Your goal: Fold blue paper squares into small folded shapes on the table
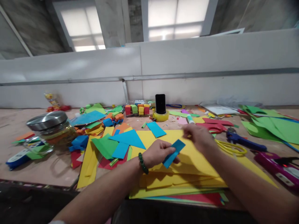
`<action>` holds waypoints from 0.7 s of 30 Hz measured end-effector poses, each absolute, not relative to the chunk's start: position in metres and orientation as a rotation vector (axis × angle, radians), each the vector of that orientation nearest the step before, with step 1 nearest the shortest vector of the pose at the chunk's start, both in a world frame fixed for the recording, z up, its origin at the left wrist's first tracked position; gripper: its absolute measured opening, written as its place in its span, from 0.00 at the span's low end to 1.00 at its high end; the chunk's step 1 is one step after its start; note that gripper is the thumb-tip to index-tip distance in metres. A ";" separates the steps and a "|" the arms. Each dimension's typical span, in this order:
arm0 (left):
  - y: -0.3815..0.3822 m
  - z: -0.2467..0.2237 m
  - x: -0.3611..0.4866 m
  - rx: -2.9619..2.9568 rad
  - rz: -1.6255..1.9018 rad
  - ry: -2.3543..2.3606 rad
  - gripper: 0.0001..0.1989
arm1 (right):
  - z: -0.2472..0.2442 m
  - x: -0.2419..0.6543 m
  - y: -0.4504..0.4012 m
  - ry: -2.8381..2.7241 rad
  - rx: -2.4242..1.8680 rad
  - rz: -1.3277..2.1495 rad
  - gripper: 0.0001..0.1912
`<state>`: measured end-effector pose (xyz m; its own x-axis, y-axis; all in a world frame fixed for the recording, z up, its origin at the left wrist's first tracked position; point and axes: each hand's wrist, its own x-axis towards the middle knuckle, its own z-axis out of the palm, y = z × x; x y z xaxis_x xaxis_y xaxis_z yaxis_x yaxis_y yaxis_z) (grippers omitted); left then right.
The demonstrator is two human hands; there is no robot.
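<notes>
My left hand (161, 153), with a green bead bracelet at the wrist, pinches a small blue paper strip (174, 153) above the stacked yellow sheets (193, 161). To its right, my right hand (198, 137) is raised apart from the strip, near a glue stick (190, 119); motion blurs its fingers, and whether they hold anything cannot be made out. More blue paper pieces (156, 129) lie behind and to the left of my left hand, next to a green piece (105, 146).
A glass jar (56, 133) stands at the left. Behind the yellow sheets, a phone (160, 104) leans upright in a yellow tape roll (161, 116). Red scissors (216, 127), a blue-handled tool (245, 141), yellow cable (231, 147) and a magenta device (275, 168) are at the right.
</notes>
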<state>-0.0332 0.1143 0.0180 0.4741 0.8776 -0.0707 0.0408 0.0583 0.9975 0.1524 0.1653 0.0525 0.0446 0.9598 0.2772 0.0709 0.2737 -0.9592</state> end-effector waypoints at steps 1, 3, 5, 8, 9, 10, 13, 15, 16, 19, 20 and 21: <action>0.114 0.018 -0.034 1.373 0.773 0.886 0.28 | 0.057 0.159 0.172 -1.284 -1.052 0.903 0.18; 0.113 0.018 -0.034 1.352 0.834 0.861 0.29 | 0.062 0.168 0.177 -1.236 -1.002 0.863 0.17; 0.114 0.018 -0.033 1.319 0.953 0.798 0.31 | 0.063 0.167 0.170 -1.291 -0.957 0.904 0.17; 0.116 0.019 -0.032 1.370 1.086 0.701 0.29 | 0.059 0.153 0.147 -1.712 -0.810 0.871 0.15; 0.116 0.020 -0.032 1.406 1.112 0.686 0.27 | 0.058 0.148 0.139 -1.815 -0.785 0.749 0.11; 0.116 0.020 -0.032 1.442 1.129 0.678 0.26 | 0.058 0.144 0.132 -1.901 -0.738 0.624 0.07; 0.115 0.022 -0.034 1.530 1.137 0.688 0.23 | 0.058 0.139 0.121 -1.953 -0.629 0.290 0.07; 0.113 0.024 -0.035 1.585 1.190 0.746 0.19 | 0.060 0.141 0.119 -1.954 -0.564 0.156 0.06; 0.112 0.025 -0.036 1.607 1.248 0.787 0.17 | 0.060 0.142 0.119 -1.966 -0.537 0.108 0.06; 0.110 0.027 -0.038 1.643 1.461 0.859 0.12 | 0.062 0.143 0.120 -2.013 -0.484 -0.010 0.06; 0.110 0.028 -0.038 1.648 1.514 0.852 0.10 | 0.062 0.143 0.120 -2.030 -0.476 -0.045 0.07; 0.109 0.028 -0.039 1.652 1.556 0.837 0.07 | 0.062 0.143 0.120 -2.043 -0.467 -0.076 0.07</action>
<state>-0.0386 0.1091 0.0282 0.0660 0.8389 0.5403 -0.0115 -0.5408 0.8411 0.1434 0.1204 0.0621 -0.4281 0.2946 0.8544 0.3568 0.9237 -0.1397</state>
